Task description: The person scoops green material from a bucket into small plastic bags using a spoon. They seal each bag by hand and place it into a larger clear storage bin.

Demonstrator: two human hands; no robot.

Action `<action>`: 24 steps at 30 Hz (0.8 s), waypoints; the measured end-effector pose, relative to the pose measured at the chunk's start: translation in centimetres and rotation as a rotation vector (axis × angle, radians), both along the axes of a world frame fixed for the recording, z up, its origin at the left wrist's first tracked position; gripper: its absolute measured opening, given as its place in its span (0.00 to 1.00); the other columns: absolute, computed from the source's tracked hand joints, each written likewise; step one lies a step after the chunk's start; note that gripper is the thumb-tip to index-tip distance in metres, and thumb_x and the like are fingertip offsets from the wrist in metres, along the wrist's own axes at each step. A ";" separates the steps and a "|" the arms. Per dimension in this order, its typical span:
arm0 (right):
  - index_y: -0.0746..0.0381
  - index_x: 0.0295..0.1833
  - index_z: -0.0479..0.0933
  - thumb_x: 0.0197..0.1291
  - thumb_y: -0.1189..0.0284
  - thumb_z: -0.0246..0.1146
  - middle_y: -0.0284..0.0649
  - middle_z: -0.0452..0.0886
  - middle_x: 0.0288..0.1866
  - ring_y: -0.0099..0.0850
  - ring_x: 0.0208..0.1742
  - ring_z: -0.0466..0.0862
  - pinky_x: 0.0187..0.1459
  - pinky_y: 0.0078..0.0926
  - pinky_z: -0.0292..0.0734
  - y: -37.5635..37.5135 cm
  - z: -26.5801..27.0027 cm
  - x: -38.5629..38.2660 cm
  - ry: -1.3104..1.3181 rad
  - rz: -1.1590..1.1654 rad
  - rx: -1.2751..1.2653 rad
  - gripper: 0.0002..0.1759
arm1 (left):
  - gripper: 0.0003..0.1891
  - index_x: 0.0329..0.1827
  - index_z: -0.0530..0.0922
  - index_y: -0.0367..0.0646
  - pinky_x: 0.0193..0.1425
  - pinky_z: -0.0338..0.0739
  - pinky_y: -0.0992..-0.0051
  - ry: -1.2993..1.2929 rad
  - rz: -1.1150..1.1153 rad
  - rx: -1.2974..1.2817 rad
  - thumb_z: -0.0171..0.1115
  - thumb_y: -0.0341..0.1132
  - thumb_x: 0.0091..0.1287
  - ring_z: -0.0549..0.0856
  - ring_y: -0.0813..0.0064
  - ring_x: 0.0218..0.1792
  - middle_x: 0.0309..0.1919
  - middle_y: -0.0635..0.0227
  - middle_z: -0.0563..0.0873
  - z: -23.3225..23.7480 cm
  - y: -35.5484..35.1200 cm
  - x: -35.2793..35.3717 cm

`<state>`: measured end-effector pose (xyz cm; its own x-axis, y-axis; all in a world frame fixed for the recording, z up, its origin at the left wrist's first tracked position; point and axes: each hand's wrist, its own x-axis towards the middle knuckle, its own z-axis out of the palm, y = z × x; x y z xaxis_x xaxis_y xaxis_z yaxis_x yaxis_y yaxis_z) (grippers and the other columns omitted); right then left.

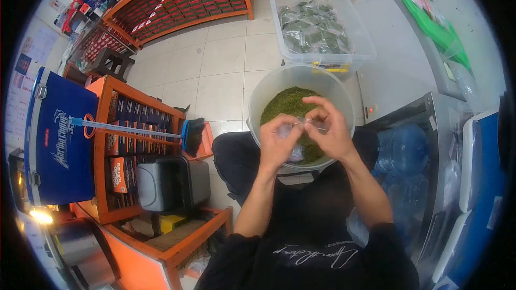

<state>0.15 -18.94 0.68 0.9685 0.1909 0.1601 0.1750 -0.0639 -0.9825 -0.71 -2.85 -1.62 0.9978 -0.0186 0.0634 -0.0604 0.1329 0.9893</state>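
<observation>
My left hand (278, 143) and my right hand (330, 133) meet above a round translucent bucket (256, 94). Thumbs and index fingers of both hands pinch a small clear plastic bag (301, 120) between them. The other fingers of my right hand are raised and curled. Below my hands, loose green shredded material (287, 99) lies in the bucket. A piece of clear plastic (296, 154) shows between my wrists, over the green material. The bucket stands between my knees.
Behind the bucket, a clear tub (365, 48) holds many small filled green bags (312, 27). Left are an orange shelf (102, 145), blue cooler box (59, 134), broom (134, 129) and grey bin (172, 185). Blue water jugs (403, 150) stand to the right.
</observation>
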 end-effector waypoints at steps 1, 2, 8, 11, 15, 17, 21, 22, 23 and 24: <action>0.63 0.64 0.74 0.58 0.82 0.70 0.31 0.83 0.34 0.20 0.41 0.82 0.49 0.22 0.78 0.0 -0.2 0.1 -0.007 -0.010 0.053 0.27 | 0.02 0.37 0.86 0.36 0.42 0.74 0.79 -0.031 0.015 -0.019 0.70 0.26 0.64 0.81 0.84 0.36 0.33 0.71 0.87 -0.6 0.1 0.1; 0.63 0.64 0.74 0.58 0.82 0.70 0.31 0.83 0.34 0.20 0.41 0.82 0.49 0.22 0.78 -0.3 -0.2 0.2 -0.008 -0.008 0.053 0.27 | 0.02 0.38 0.86 0.37 0.40 0.73 0.80 -0.063 0.030 -0.038 0.70 0.25 0.64 0.81 0.84 0.35 0.33 0.72 0.87 -1.1 0.2 0.2; 0.66 0.48 0.82 0.57 0.76 0.76 0.36 0.86 0.30 0.20 0.32 0.83 0.34 0.20 0.77 -5.5 -1.9 2.1 0.158 -0.131 -0.105 0.15 | 0.06 0.41 0.86 0.36 0.41 0.75 0.80 0.169 0.150 -0.188 0.72 0.30 0.66 0.82 0.83 0.35 0.33 0.70 0.87 -1.8 2.4 1.0; 0.67 0.45 0.83 0.61 0.74 0.74 0.34 0.85 0.27 0.20 0.29 0.82 0.33 0.20 0.77 -4.8 0.5 2.5 0.042 -0.211 -0.052 0.10 | 0.08 0.42 0.86 0.36 0.43 0.76 0.80 0.057 0.076 -0.022 0.72 0.32 0.67 0.83 0.83 0.36 0.33 0.70 0.87 -1.6 2.4 1.3; 0.67 0.49 0.83 0.62 0.73 0.72 0.40 0.87 0.34 0.24 0.36 0.87 0.35 0.22 0.79 -4.1 1.8 3.5 0.243 0.256 -0.397 0.13 | 0.13 0.47 0.85 0.36 0.50 0.78 0.77 0.087 -0.029 -0.042 0.75 0.33 0.64 0.85 0.79 0.41 0.37 0.68 0.88 -1.8 1.2 1.8; 0.66 0.49 0.84 0.62 0.70 0.72 0.44 0.88 0.36 0.26 0.40 0.89 0.37 0.23 0.79 -5.0 1.7 6.2 0.152 0.175 -0.408 0.14 | 0.20 0.53 0.83 0.36 0.59 0.77 0.71 -0.128 -0.001 0.306 0.77 0.33 0.60 0.85 0.74 0.48 0.43 0.66 0.88 -0.3 1.0 1.5; 0.67 0.59 0.78 0.64 0.65 0.71 0.46 0.86 0.46 0.30 0.45 0.88 0.43 0.27 0.81 -3.2 5.7 6.7 -0.442 -0.502 -0.401 0.23 | 0.33 0.63 0.77 0.38 0.59 0.78 0.67 -0.091 0.106 0.451 0.80 0.32 0.54 0.85 0.65 0.50 0.43 0.61 0.87 -0.8 1.2 1.6; 0.67 0.63 0.75 0.66 0.65 0.70 0.46 0.84 0.50 0.32 0.47 0.88 0.46 0.29 0.82 -2.4 6.3 6.1 -0.535 -0.501 -0.346 0.25 | 0.33 0.63 0.77 0.38 0.59 0.78 0.67 -0.096 0.108 0.454 0.80 0.32 0.54 0.85 0.65 0.50 0.43 0.61 0.87 -0.7 1.3 1.7; 0.67 0.66 0.72 0.68 0.65 0.68 0.46 0.82 0.53 0.35 0.48 0.88 0.48 0.31 0.82 -2.0 6.0 4.7 -0.293 -0.189 -0.032 0.27 | 0.34 0.64 0.76 0.38 0.60 0.77 0.67 -0.090 0.122 0.480 0.81 0.32 0.52 0.85 0.67 0.51 0.43 0.62 0.87 -0.5 1.2 1.8; 0.67 0.69 0.69 0.70 0.66 0.66 0.46 0.81 0.56 0.38 0.48 0.87 0.50 0.32 0.82 -1.7 5.3 3.2 -0.042 0.125 0.270 0.28 | 0.36 0.64 0.75 0.38 0.62 0.76 0.67 -0.081 0.135 0.502 0.82 0.32 0.51 0.85 0.68 0.52 0.42 0.63 0.87 -0.4 1.0 1.9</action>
